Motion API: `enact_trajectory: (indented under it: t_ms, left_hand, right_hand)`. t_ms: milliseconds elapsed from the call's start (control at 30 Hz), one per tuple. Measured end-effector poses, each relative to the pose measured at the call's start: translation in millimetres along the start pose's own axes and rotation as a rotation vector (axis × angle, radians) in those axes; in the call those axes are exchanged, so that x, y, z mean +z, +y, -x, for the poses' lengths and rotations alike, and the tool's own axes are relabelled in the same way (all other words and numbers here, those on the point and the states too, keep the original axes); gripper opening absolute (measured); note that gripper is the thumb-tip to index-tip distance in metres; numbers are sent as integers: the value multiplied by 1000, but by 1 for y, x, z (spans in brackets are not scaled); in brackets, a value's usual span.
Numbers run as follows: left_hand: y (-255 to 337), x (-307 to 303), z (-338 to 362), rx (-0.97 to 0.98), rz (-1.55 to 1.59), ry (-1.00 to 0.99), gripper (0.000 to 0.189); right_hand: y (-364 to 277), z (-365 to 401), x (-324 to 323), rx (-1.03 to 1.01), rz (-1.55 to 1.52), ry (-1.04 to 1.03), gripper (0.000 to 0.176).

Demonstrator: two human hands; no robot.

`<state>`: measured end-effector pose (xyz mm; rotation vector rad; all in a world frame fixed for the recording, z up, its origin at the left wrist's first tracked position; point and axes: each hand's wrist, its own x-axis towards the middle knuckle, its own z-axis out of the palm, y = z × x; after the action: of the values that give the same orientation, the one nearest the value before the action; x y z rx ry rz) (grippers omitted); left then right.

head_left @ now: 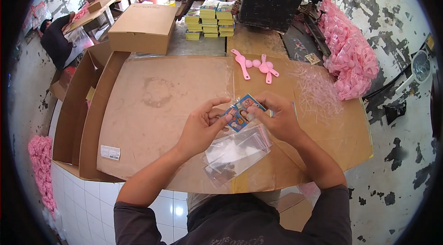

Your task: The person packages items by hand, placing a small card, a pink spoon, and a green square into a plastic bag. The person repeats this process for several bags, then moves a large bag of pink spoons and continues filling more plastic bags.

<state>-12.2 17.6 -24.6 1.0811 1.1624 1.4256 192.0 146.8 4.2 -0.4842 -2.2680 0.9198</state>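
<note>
Between my two hands is a small colourful printed card (239, 114), mostly blue, tilted above the cardboard-covered table. My left hand (205, 122) pinches its left edge between thumb and fingers. My right hand (277, 113) grips its upper right side, the thumb lying over the print. Just below the hands lie several clear plastic bags (237, 152), overlapping one another. Beyond my hands, pink plastic spoons (242, 65) rest in a small group on the cardboard.
A closed cardboard box (143, 25) and stacks of printed cards (210, 18) stand at the back. Open cardboard boxes (92, 120) line the left edge. Thin plastic strips (318, 90) and a heap of pink spoons (346, 51) are at right. Another person (57, 39) bends over at far left.
</note>
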Motion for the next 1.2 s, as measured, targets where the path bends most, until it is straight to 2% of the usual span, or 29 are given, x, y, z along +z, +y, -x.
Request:
enact_trajectory:
  t_ms: [100, 200, 300, 400, 500, 600, 700, 800, 900, 1000, 1100, 1200]
  left_hand:
    - [-3, 1, 1, 52, -2, -33, 42]
    - [-3, 3, 0, 33, 39, 12, 42]
    - [-2, -2, 1, -5, 25, 0, 39]
    - [-3, 0, 1, -12, -16, -10, 34]
    - [-9, 1, -1, -2, 15, 25, 31]
    - [-13, -3, -3, -39, 7, 24, 29]
    - [-12, -6, -3, -45, -2, -1, 26]
    - [-10, -8, -4, -37, -59, -2, 25]
    - [-6, -6, -2, -56, -12, 3, 27]
    - [0, -4, -1, -58, 46, 16, 29]
    - [-4, -5, -2, -37, 65, -6, 32]
    - [-6, -3, -2, -44, 16, -4, 33]
  right_hand:
    - [-3, -2, 12, 27, -55, 65, 26]
    - [0, -3, 15, 224, -337, 141, 18]
    - [1, -4, 11, 48, -81, -26, 20]
    - [19, -17, 3, -119, -170, -223, 24]
    - [61, -45, -21, 228, 204, -6, 26]
    - [109, -50, -33, 207, 653, 114, 26]
    - [132, -53, -36, 259, 674, 42, 26]
    - [124, -47, -37, 222, 852, 152, 23]
    - [83, -45, -51, 65, 791, 231, 20]
    - [55, -37, -61, 50, 580, 205, 20]
    - [25, -26, -58, 334, 102, -50, 23]
    - [15, -18, -50, 274, -67, 26, 23]
